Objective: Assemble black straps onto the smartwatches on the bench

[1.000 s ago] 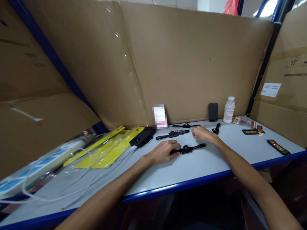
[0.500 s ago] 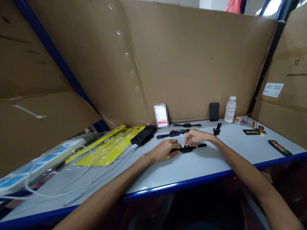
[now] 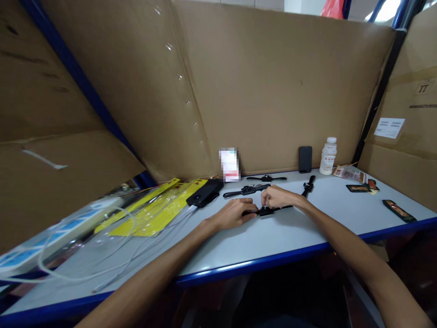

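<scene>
A black spokeshave (image 3: 266, 212) lies on the grey-white tabletop in front of me. My left hand (image 3: 235, 213) is closed around its left handle. Above the middle of the tool, my right hand (image 3: 275, 197) has its fingers pinched on a small screw at the body; the fingers partly cover it. The right handle lies free under my right wrist. Just behind my hands is a second spokeshave (image 3: 246, 190), and a third spokeshave (image 3: 266, 178) rests farther back. Another spokeshave (image 3: 308, 186) is set at an angle beyond my right wrist.
At left are yellow blister packs (image 3: 146, 214), a black power bank (image 3: 204, 193), white cables and a power strip (image 3: 61, 234). A lit phone (image 3: 230, 165), a dark phone (image 3: 305, 159) and a bottle (image 3: 328, 157) stand along the cardboard wall (image 3: 259, 91). Small dark packets (image 3: 398, 211) lie right.
My right hand has shifted slightly left and its fingers have drawn together at the spokeshave's screw. My left hand stays on the handle.
</scene>
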The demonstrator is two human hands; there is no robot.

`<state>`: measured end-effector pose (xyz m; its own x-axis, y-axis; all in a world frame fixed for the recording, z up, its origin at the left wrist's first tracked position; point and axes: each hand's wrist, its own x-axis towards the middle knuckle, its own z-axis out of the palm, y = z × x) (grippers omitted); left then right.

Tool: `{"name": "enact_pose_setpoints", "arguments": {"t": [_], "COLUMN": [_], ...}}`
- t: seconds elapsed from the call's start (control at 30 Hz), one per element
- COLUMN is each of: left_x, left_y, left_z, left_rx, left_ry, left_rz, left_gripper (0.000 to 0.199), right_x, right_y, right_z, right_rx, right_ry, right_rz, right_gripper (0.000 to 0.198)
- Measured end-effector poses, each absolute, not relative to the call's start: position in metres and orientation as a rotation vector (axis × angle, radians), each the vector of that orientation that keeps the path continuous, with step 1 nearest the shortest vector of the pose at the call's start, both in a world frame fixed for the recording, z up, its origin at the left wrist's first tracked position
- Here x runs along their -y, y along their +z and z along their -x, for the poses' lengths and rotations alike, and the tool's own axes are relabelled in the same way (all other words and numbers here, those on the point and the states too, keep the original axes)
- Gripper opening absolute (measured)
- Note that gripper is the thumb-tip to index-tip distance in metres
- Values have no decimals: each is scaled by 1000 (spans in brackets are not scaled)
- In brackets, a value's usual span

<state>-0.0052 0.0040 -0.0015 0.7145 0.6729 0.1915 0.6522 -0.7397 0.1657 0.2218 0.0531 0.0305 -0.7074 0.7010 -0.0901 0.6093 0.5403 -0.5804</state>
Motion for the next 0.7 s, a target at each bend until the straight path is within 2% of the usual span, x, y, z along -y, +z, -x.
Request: {"name": "enact_pose_setpoints", "arguments": {"t": [0.13,0.3,0.53,0.63,0.7], "left_x": [-5,-5,-4,-4,-4], "left_y": [-4,-4,-3,-2,-2], "left_z": [6,7,5,4,4], "left_rx": [-1093,-1091,-1110,-1112,-1111], "left_ry": [379,365,351,355,357], "left_rz": [-2826,-2844,-2847,-2852,-2855], "left_gripper": [22,21,20,19,19], "right_x": [-58,-63,-61,-61,-60], "right_y": [27,20,15,17,19], "right_z": [-223,-220,-215,-215,-215], "right_rx": [2706,2673,2446,2484,2540], "right_ry": [732,667,1057,995,847], "right_rz": [973,904,1127,1203,1235], "right_gripper": [28,8,9,11,8]}}
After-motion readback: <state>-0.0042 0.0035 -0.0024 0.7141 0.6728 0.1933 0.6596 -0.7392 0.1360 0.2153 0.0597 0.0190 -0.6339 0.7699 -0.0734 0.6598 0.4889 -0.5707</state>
